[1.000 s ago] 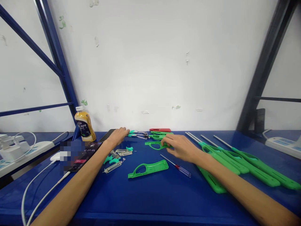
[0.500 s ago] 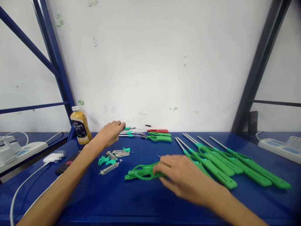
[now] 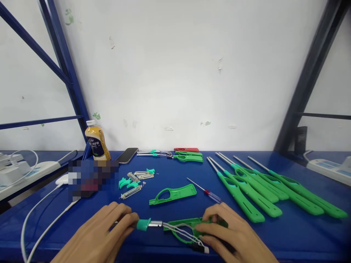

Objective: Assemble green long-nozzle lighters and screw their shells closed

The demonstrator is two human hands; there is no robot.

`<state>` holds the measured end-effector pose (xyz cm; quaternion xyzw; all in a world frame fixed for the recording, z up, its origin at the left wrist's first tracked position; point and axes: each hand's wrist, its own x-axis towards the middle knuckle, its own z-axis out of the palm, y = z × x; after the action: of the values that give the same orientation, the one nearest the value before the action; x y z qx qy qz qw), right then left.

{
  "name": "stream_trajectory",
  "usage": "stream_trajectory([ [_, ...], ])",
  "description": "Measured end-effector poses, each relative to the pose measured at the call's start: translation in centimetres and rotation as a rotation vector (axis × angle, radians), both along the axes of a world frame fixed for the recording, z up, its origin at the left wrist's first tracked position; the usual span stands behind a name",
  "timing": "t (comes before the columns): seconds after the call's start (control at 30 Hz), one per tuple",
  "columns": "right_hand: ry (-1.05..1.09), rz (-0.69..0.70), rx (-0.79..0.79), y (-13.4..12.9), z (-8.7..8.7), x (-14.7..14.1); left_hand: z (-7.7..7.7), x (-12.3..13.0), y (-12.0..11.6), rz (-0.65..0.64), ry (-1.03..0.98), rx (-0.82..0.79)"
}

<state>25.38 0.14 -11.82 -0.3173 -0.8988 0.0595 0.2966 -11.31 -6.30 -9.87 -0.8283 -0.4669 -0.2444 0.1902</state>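
Note:
My left hand pinches a metal lighter tube with a teal collar. White and grey wires trail rightward from the tube to a small black part. Beneath the wires, at the front of the table, lies a green lighter shell half. My right hand grips the far end of that shell half, its fingers curled and partly covering it. A second green shell half rests just beyond, beside a screwdriver with a clear and red handle.
Several assembled green lighters lie at right. Teal triggers and clear fuel capsules are grouped left of centre. At the back are more wired tubes, a red shell, a phone and a yellow bottle.
My left hand has come from the back to the front with the wired tube. One shell half now lies alone mid-table, while my right hand has moved nearer with another. The screwdriver is uncovered.

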Motion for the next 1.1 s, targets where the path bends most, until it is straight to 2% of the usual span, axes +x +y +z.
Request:
stream_trajectory([
  [0.1, 0.038, 0.003, -0.074, 0.0, -0.1, 0.1, 0.3, 1.2, 0.1, -0.061, 0.029, -0.024],
  [0.27, 0.085, 0.002, -0.121, 0.2, -0.6, 0.4, 0.7, 2.9, 0.4, -0.035, -0.009, -0.104],
  [0.47, 0.146, -0.063, -0.161, 0.1, -1.6, 0.8, 0.0, 3.2, 0.4, -0.055, -0.02, -0.186],
  [0.67, 0.166, -0.078, -0.148, -0.1, -1.2, 0.7, 0.1, 3.4, 0.9, -0.074, -0.048, -0.234],
  [0.83, 0.161, -0.104, -0.159, -0.1, -1.0, 0.6, -0.1, 3.2, 0.8, -0.055, -0.065, -0.238],
  [0.97, 0.157, -0.09, -0.179, -0.2, -0.9, 0.7, -0.4, 3.4, 0.6, -0.017, -0.105, -0.171],
  [1.1, 0.15, -0.062, -0.175, -0.2, -0.9, 0.6, -0.8, 4.5, 0.9, -0.062, -0.174, -0.194],
])
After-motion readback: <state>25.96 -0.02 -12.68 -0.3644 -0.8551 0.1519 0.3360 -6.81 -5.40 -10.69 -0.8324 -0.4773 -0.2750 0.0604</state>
